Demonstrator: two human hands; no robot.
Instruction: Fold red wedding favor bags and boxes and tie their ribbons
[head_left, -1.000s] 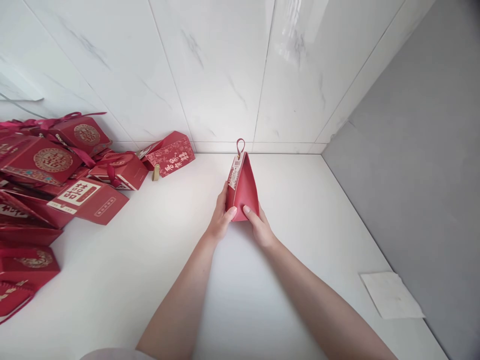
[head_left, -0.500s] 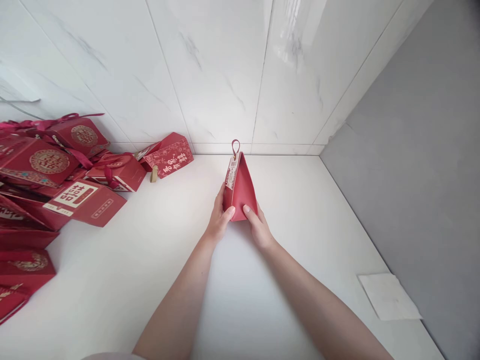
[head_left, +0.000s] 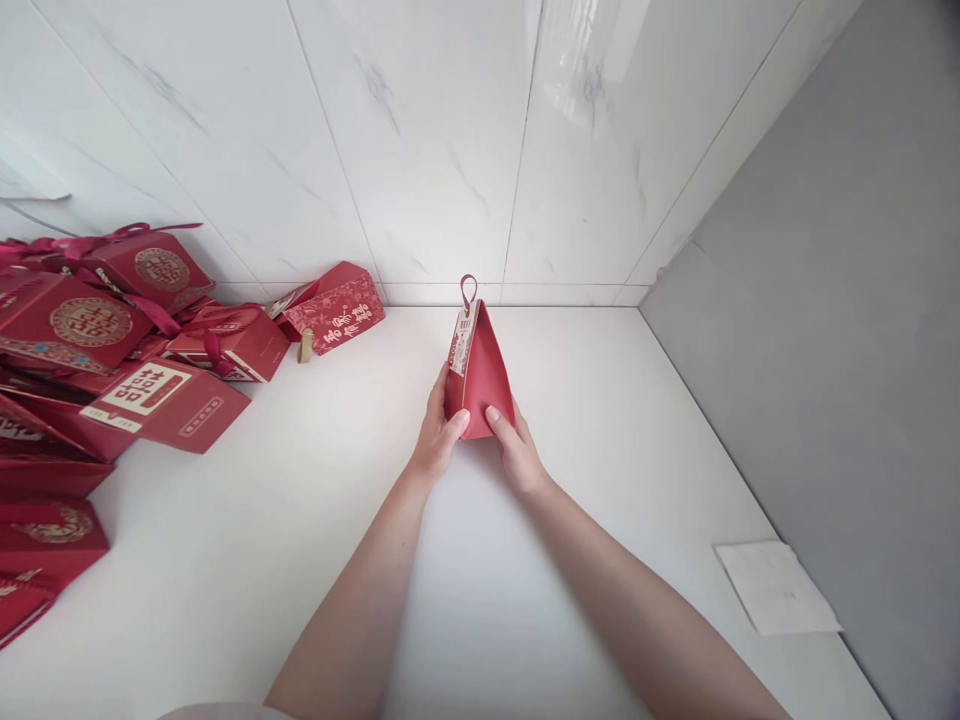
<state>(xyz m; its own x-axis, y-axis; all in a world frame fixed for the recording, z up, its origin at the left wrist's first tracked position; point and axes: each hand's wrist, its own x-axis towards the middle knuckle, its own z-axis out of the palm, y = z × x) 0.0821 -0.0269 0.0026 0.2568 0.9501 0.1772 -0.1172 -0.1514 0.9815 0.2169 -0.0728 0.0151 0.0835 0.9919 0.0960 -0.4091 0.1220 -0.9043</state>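
Observation:
A red triangular gift box (head_left: 481, 370) with a small loop handle on top stands upright on the white table (head_left: 465, 580), near the back wall. My left hand (head_left: 435, 435) grips its lower left side, thumb on the front face. My right hand (head_left: 516, 450) grips its lower right corner, fingers wrapped behind it. Both hands press on the base of the box.
A heap of red gift boxes (head_left: 97, 350) with ribbons fills the left side of the table. One red patterned box (head_left: 337, 310) lies tipped near the back wall. A white paper sheet (head_left: 776, 587) lies at the right by the grey wall (head_left: 825, 330).
The box and both hands have hardly moved; the view has shifted slightly.

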